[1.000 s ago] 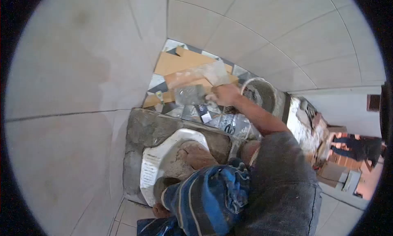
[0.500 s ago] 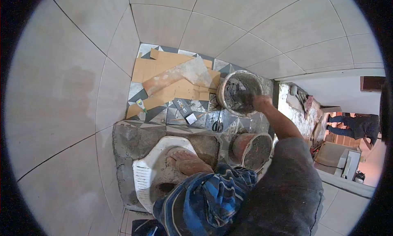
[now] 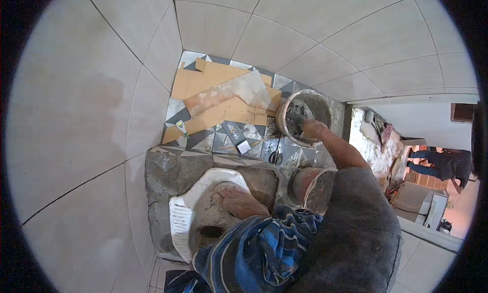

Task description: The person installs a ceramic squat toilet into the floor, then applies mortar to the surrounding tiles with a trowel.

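My right hand (image 3: 315,130) reaches into the upper bucket (image 3: 282,121), which holds wet grey mortar. Its fingers are curled, and whatever they grip is too small or hidden to make out. My left hand is out of sight. Below that bucket stands a reddish bucket (image 3: 303,183), also with grey mortar in it. A pair of scissors (image 3: 275,157) lies on the patterned tiles between the two. My bare foot (image 3: 239,200) rests in the white squat toilet pan (image 3: 180,219).
Cardboard sheets (image 3: 223,110), a dark box (image 3: 234,133) and a small white bottle (image 3: 181,127) lie on the patterned floor. Rough concrete (image 3: 168,172) surrounds the pan. Beyond the doorway at the right, another person (image 3: 447,165) stands near a white appliance.
My right hand has moved left and slightly down, further into the upper bucket. The whole view has shifted a little, so the floor items appear further right.
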`<state>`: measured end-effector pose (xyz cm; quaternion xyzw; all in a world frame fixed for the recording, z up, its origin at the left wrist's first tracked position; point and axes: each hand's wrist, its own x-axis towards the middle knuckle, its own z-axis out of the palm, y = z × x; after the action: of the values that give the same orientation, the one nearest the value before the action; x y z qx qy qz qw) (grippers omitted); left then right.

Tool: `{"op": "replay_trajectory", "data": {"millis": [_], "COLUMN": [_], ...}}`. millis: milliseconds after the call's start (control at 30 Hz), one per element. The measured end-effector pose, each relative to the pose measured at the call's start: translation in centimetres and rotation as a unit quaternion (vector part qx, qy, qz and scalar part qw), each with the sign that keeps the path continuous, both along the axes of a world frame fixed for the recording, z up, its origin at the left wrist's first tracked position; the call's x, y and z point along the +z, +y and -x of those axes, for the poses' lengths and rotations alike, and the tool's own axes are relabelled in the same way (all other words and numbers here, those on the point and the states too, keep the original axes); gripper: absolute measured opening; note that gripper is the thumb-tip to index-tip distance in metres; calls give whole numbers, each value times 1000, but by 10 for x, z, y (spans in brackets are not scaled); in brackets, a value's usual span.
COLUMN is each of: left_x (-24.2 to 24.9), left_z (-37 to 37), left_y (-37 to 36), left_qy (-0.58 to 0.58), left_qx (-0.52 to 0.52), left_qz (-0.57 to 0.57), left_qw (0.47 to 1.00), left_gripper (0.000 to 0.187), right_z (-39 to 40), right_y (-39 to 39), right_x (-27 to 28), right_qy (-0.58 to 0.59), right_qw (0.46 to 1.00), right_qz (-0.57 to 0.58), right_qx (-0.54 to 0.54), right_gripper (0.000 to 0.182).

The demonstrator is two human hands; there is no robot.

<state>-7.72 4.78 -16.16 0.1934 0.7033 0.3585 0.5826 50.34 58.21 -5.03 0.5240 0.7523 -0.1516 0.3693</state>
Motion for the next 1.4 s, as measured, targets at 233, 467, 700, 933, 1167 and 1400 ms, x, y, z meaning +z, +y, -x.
{"op": "replay_trajectory", "data": {"millis": [233, 467, 700, 933, 1167, 1400], "left_x": [-1, -3, -10, -3, 86, 79], "left_z": [7, 18, 11, -2, -46, -114], "left_y": [14, 35, 45, 60, -101, -140], "left_qy": [16, 35, 48, 78, 223, 260], "left_qx": [-30, -65, -89, -77, 164, 308], "left_qz": [-5, -21, -29, -40, 64, 97], "left_qw": [999, 997, 994, 993, 959, 910], "left_gripper": [28, 28, 29, 29, 29, 30], "right_z": [32, 2, 13, 12, 73, 314], "right_y": [-8, -16, -44, -95, -85, -80], "right_x": [68, 7, 88, 109, 118, 117], "right_qy": [135, 79, 116, 348, 440, 502], "right_qw": [981, 967, 912, 803, 883, 846], "right_qz": [75, 48, 96, -84, -40, 127], "right_qx": [-118, 237, -382, -476, -162, 124], "right_gripper": [29, 29, 22, 11, 29, 38]}}
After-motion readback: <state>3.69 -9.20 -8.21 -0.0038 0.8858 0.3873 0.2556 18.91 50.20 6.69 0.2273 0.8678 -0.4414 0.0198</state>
